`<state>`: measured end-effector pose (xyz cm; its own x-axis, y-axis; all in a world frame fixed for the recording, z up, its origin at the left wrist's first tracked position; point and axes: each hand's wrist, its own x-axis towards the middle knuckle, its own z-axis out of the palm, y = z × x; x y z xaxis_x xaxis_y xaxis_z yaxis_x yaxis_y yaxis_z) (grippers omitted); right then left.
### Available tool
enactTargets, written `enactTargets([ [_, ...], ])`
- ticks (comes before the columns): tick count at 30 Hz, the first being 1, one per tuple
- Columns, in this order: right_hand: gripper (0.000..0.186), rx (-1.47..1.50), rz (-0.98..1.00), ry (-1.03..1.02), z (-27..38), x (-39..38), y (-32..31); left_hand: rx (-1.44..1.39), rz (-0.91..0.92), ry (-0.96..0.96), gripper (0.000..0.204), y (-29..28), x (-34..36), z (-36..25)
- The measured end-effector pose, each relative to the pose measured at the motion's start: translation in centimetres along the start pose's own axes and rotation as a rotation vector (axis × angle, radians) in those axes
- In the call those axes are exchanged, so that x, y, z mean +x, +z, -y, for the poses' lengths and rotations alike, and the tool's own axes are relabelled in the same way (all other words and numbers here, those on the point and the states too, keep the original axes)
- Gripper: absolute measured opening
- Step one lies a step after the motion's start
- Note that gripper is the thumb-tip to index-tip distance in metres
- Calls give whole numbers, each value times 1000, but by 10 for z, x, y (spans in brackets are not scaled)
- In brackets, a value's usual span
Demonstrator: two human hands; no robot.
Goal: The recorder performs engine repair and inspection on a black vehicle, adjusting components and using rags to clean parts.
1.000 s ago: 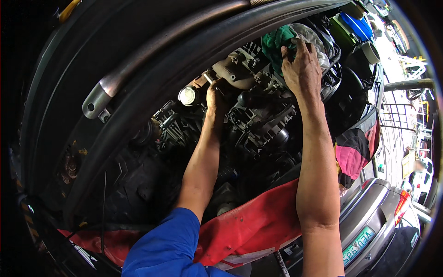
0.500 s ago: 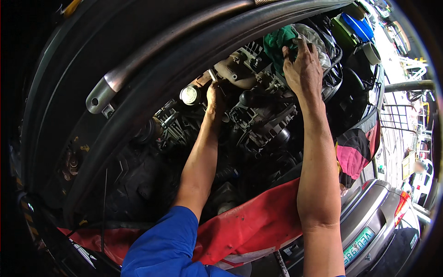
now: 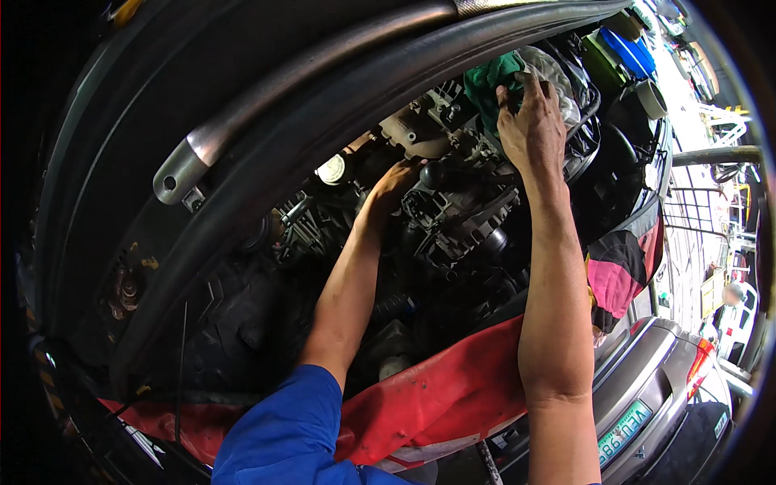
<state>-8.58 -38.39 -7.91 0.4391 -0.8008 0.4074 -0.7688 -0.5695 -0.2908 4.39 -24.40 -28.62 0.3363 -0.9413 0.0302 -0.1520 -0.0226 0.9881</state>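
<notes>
While right fingers (image 3: 531, 90) touch green cloth (image 3: 483, 84) | car plate (image 3: 624, 431) bears lettering

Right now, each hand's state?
Left hand: among engine parts, grip hidden; cannot tell.
Right hand: bent over the green cloth; gripping or not, cannot tell.
</notes>
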Motion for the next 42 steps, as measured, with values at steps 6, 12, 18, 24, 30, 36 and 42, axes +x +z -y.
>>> enactTargets([
  [6,40,10,19,5,1,-1,0,-119,-6,-134,25,1,6,3],
  [12,39,18,-1,-25,1,-1,-1,-148,-39,-187,26,9,12,-2],
  [18,39,11,7,-16,3,0,-1,-173,-54,-224,26,14,12,-2],
  [24,37,4,-42,-44,1,-1,2,-182,-30,-276,26,18,10,-12],
  [30,36,25,15,-12,1,-1,1,-13,-17,-158,28,17,7,-9],
  [36,38,37,2,-14,1,-1,1,-465,-90,-340,25,8,18,12],
  [42,39,15,-11,-21,0,-1,1,424,185,14,30,-19,5,8],
])
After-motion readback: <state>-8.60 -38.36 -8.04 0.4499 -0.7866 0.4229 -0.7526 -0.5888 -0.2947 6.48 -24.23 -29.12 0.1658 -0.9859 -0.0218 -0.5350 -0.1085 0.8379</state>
